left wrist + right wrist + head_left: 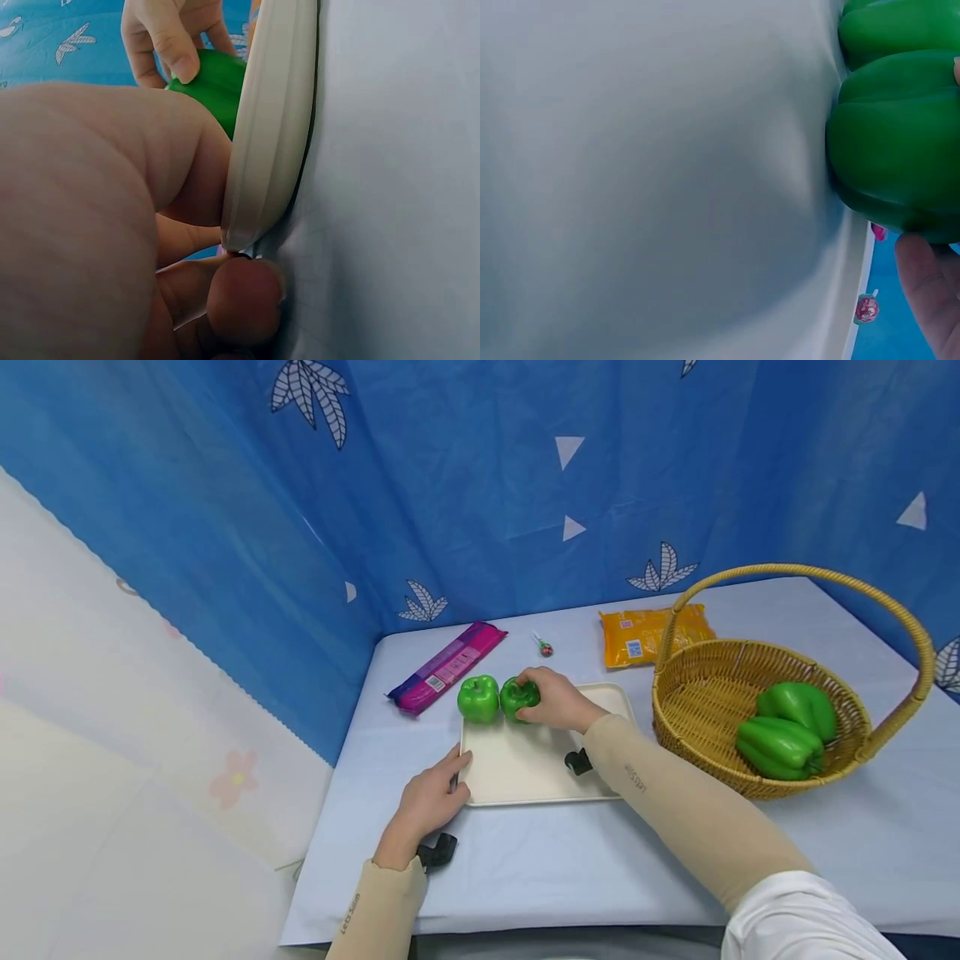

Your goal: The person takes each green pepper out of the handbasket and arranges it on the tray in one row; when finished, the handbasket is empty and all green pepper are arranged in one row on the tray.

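A cream tray (pixel 517 764) lies on the white-covered table, and my left hand (pixel 429 799) grips its left edge. The left wrist view shows my thumb and fingers at the tray's rim (pixel 271 127). At the tray's back edge my right hand (pixel 558 700) holds a green bell pepper (pixel 514 702), thumb on the near side and fingers over the top. Another green bell pepper (pixel 478 700) sits just left of it in the tray's back left corner. From the right wrist, the held pepper (pixel 900 142) rests close against the tray's inner wall.
On the right stands a wicker basket (pixel 705 693) with a tall handle, holding two green bell peppers (pixel 780 747). Behind the tray are a pink and purple packet (pixel 450 668), a lollipop (pixel 546 649) and an orange packet (pixel 630 635). A blue curtain (pixel 480 485) hangs behind.
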### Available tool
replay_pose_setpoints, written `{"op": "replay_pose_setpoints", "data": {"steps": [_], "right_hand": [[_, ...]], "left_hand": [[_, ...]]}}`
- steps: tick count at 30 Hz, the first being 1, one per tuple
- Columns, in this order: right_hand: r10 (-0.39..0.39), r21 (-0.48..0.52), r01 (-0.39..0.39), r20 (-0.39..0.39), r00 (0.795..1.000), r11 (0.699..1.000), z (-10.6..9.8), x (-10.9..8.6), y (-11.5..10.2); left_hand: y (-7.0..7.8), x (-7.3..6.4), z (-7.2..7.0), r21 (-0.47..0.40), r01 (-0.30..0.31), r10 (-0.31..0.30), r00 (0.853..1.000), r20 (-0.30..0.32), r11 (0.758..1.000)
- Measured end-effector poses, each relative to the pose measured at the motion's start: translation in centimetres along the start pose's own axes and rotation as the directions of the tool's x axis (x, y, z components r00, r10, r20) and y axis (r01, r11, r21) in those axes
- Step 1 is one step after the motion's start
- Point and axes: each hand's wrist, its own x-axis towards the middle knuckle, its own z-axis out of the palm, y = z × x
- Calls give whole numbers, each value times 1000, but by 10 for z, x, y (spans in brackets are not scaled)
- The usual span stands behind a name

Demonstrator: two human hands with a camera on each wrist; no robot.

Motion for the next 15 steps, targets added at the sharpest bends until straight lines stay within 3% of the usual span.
{"op": "replay_pose_setpoints", "data": {"steps": [15], "right_hand": [[25,51,-26,19,1000,998,2,-3,-1]], "left_hand": [[-2,1,1,8,2,-2,1000,-9,1000]]}}
